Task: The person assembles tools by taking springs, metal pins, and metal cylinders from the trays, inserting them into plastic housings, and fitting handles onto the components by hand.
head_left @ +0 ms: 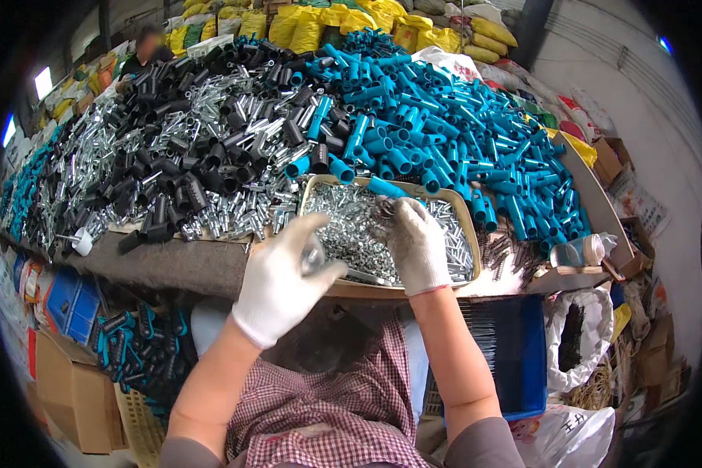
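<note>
My left hand (pixel 279 274), in a white glove, is by the tray's left front corner. Its thumb and fingers curve around a shiny, rounded metal part (pixel 313 255), blurred. My right hand (pixel 420 248), also gloved, is closed above the tray's middle, its fingertips on a small bunch of dark coil springs (pixel 384 212), partly hidden. Beneath both is a shallow cream tray (pixel 471 234) of small silvery nuts (pixel 343 226) and metal pins (pixel 454 234). A teal plastic tube (pixel 385 187) rests across its far edge.
Teal tubes (pixel 413 117) are heaped at the back right, black sleeves (pixel 199 191) and metal rods (pixel 117 156) at the left. Loose springs (pixel 501 253) lie right of the tray. Below stand a blue bin (pixel 522 351) and a cardboard box (pixel 74 390). A person (pixel 148 51) is at the far left.
</note>
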Demonstrator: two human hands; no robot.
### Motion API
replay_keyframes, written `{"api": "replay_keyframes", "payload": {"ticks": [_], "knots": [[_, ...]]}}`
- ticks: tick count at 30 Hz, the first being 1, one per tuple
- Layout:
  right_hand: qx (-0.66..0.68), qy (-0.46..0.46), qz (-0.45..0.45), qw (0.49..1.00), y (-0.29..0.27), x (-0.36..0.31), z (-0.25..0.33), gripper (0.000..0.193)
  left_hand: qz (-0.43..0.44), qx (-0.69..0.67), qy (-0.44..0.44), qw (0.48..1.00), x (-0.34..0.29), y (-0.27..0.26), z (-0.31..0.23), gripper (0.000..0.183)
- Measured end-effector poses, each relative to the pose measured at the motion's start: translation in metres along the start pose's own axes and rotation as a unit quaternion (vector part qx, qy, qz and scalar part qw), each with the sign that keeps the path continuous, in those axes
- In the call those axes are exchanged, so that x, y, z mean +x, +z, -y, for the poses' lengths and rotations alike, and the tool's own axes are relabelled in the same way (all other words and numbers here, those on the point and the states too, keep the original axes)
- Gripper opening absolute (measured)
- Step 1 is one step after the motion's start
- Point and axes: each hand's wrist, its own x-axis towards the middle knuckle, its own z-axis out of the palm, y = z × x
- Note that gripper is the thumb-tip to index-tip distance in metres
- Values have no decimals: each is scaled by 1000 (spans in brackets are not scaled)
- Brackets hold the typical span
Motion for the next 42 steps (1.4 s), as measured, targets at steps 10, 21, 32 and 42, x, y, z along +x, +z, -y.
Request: {"api": "replay_keyframes", "payload": {"ticks": [10,21,32,42], "knots": [[54,39,67,996,-8,13,2,68,56,-98,-16,994,79,14,11,26],[-191,-13,70,979,-7,4,0,56,27,-450,-251,856,81,22,40,21],[-193,-31,26,980,9,7,14,38,34,-173,-110,978,69,23,24,49],[-141,-28,46,989,21,-2,9,39,-41,-156,-54,985,66,22,30,32]]}}
